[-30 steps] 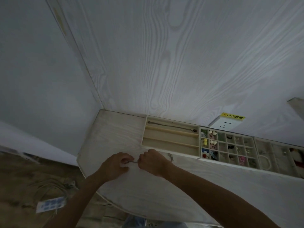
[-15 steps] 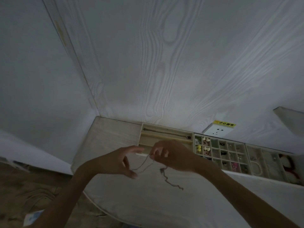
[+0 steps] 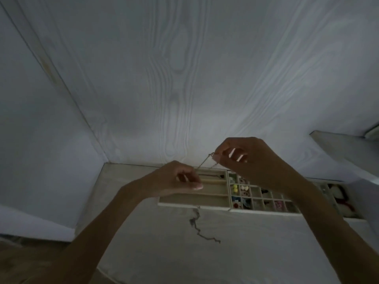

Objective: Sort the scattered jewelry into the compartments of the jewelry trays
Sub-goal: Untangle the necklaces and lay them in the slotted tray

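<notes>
Now chain [image 3: 205, 163] taut between both grips

Two bare forearms, no sleeves, left hand [image 3: 176, 179], right hand [image 3: 244, 158], pale fingernails

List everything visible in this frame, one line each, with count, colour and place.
thin chain: 1, pale metal, stretched between both hands above the trays
dark chain: 1, dark, lying on the table in front of the trays
long-slot tray: 1, beige, at the wall, left
grid tray: 1, beige, small coloured pieces inside, beside it
third tray: 1, partly hidden, far right
table: 1, pale wood grain
left hand: fingers pinch the thin chain
right hand: fingers pinch its other end
</notes>
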